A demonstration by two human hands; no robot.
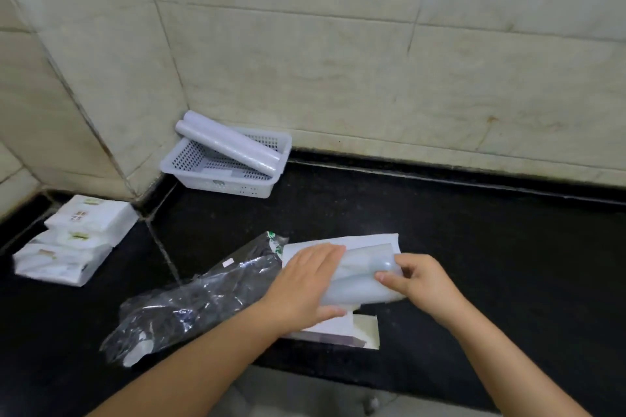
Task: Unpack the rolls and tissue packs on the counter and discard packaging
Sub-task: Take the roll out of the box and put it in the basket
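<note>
Two pale plastic rolls (359, 284) lie together inside a white paper wrapper (369, 242) at the counter's front edge. My left hand (305, 284) grips them from the left, palm over the rolls. My right hand (411, 276) pinches their right end with thumb and fingers. A crumpled clear plastic bag (189, 301) trails to the left of my left hand. Two more white rolls (230, 144) rest across a white perforated basket (210, 176) in the corner. Several white tissue packs (72, 239) are stacked at the far left.
The black stone counter (474, 247) runs right and back to a beige tiled wall (372, 61). A flat piece of white card packaging (342, 332) lies under my hands at the front edge. Floor shows below the edge.
</note>
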